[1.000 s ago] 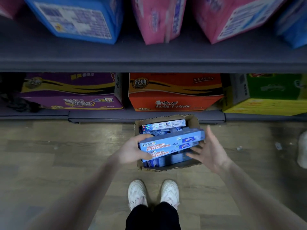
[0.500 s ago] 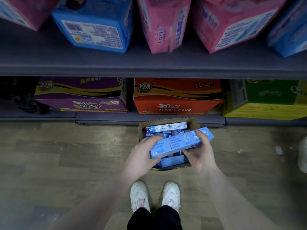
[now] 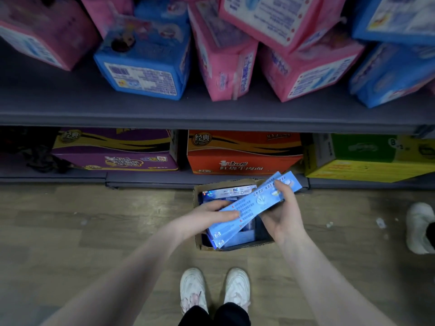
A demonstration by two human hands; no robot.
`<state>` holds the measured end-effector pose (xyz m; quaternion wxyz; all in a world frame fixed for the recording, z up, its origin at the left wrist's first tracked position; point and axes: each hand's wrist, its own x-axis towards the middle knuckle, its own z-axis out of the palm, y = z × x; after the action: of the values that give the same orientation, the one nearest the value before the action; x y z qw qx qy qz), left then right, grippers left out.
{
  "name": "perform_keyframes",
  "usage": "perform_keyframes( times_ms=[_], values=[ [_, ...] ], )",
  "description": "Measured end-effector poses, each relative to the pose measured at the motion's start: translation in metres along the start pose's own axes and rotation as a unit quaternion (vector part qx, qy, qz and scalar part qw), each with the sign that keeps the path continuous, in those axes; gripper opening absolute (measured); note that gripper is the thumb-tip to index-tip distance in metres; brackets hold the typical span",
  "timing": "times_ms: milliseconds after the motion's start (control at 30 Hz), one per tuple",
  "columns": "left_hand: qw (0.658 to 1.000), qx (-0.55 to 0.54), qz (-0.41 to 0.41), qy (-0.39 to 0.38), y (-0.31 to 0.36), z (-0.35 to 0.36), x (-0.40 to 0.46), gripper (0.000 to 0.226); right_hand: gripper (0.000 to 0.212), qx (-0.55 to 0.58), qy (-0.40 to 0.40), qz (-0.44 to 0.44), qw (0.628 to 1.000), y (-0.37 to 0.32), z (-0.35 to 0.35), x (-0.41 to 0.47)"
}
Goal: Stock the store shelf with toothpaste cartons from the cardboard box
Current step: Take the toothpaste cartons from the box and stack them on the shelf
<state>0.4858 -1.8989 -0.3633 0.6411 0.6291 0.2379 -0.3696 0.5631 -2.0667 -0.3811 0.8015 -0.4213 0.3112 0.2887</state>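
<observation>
Head view: right hand [image 3: 280, 216] gripping toothpaste cartons [image 3: 249, 211], left hand [image 3: 211, 214] pinching their 8 o'clock end; squaring edges before lifting from cardboard box [image 3: 197, 196] toward 12 o'clock.

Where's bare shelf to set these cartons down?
Bare strip along the grey shelf front edge, widest at left, before the blue pack and pink packs. Behind that, crowded. The lower shelf is filled by the purple, orange and green cases.

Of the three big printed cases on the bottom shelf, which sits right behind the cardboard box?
The orange case, in the middle, between the purple case and the green-yellow case.
</observation>
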Motion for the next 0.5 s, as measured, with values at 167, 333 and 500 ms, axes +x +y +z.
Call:
perform_keyframes(
  times_ms=[167,333,500],
  values=[
    [0.996,0.09,-0.009,0.0,0.044,-0.012,-0.016,0.104,0.025,-0.008,-0.028,-0.02,0.999,-0.027,0.031,-0.019],
    [0.992,0.118,0.033,0.033,0.08,-0.006,-0.044,0.067,0.018,-0.034,-0.045,-0.028,0.998,-0.054,0.059,-0.047],
    [0.985,0.117,0.092,0.092,0.106,0.004,-0.09,0.066,0.028,-0.069,-0.093,-0.034,0.993,-0.084,0.088,-0.095]
  ],
)
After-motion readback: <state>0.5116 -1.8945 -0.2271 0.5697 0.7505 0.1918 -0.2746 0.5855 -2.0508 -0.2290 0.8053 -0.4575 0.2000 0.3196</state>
